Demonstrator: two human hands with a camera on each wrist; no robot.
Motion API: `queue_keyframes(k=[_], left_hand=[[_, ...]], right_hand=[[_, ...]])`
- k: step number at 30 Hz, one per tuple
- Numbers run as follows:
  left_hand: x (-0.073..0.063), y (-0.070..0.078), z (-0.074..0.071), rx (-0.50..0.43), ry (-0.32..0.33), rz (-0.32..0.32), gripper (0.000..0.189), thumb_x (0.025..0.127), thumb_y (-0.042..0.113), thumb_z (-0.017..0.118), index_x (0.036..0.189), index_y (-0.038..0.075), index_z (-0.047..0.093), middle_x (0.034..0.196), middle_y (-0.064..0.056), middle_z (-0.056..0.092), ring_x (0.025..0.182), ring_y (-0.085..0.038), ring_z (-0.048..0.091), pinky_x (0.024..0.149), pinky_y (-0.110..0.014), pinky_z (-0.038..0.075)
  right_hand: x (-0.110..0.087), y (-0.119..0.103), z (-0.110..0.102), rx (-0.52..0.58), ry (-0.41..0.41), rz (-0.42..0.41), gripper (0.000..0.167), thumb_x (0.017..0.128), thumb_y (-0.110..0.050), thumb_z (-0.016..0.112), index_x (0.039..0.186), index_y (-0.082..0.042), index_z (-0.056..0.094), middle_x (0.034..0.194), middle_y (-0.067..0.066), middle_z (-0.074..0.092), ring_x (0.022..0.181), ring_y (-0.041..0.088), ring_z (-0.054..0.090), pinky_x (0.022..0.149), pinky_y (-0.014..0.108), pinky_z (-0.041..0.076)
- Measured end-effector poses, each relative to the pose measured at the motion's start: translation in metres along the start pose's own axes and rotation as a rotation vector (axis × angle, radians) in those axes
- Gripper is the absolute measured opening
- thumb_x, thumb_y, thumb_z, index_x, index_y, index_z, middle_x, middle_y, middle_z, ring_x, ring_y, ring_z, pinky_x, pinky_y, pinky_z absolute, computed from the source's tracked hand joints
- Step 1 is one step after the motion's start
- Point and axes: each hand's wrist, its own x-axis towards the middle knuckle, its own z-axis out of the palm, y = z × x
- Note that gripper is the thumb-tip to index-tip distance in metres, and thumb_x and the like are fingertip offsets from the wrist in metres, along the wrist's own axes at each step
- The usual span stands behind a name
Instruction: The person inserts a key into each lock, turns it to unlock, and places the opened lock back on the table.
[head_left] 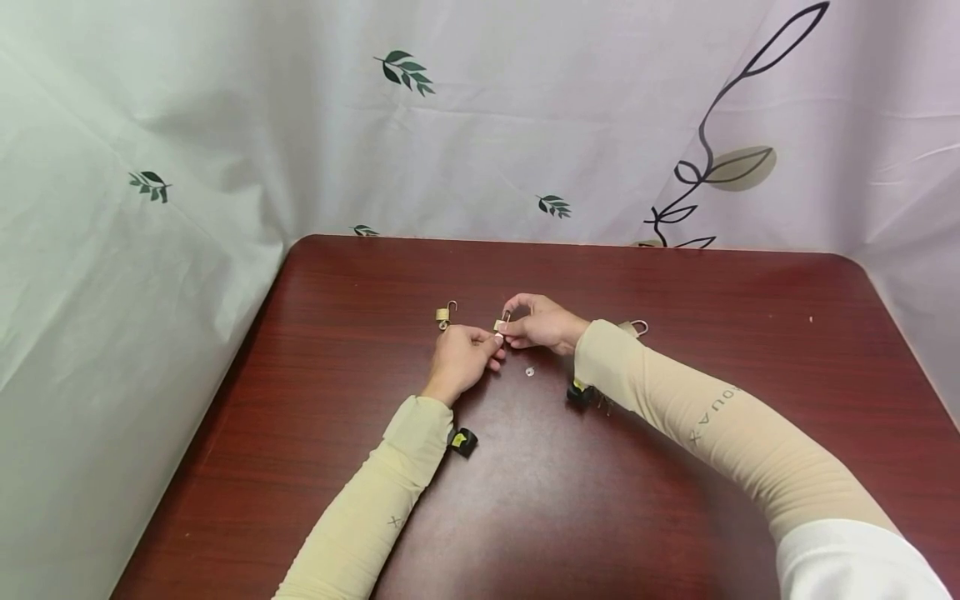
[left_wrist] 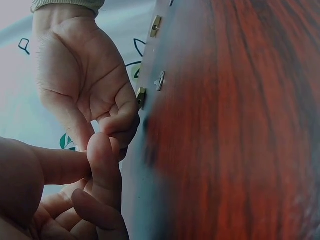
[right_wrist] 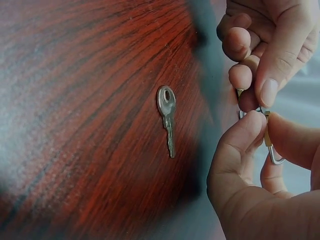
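Observation:
My right hand (head_left: 546,325) grips a small brass padlock (head_left: 500,325) between thumb and fingers. Its silver shackle shows below the brass body in the right wrist view. At the other end of the lock, my left hand (head_left: 461,360) pinches a small silver key (right_wrist: 265,110), mostly covered by the fingertips. How far the key sits in the lock is hidden. A loose key (right_wrist: 167,117) lies flat on the table below the hands. Just beyond my left hand is another brass padlock (head_left: 443,315) with its shackle open.
A further padlock (head_left: 637,328) lies partly behind my right sleeve (head_left: 675,392). The dark red wooden table (head_left: 750,325) ends at the back against a pale curtain (head_left: 465,150) with leaf prints. Black straps (head_left: 463,442) with yellow labels hang at both wrists.

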Motion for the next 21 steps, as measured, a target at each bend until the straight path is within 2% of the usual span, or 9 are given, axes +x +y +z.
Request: queue_keyframes(k=[13,21], left_hand=[[0.0023,-0.0033,-0.0024,-0.021,0.013,-0.04,0.019,0.096,0.02,0.068,0.092,0.006,0.079,0.072,0.003,0.074,0.058,-0.01,0.07,0.063,-0.023,0.05],[0.0004,-0.0046,-0.008,-0.03,0.018,-0.05,0.02,0.096,0.023,0.069,0.093,0.005,0.079,0.072,0.003,0.074,0.058,-0.01,0.07,0.068,-0.024,0.05]], right_hand=[[0.0034,-0.0045,0.0,-0.037,0.043,-0.021,0.031,0.093,0.006,0.065,0.119,0.003,0.049,0.084,0.009,0.061,0.064,0.01,0.06,0.063,0.021,0.055],[0.0054,-0.0096,-0.0006,-0.132,0.089,-0.04,0.034,0.093,0.003,0.068,0.121,0.002,0.05,0.086,0.011,0.061,0.062,0.011,0.059,0.063,0.023,0.055]])
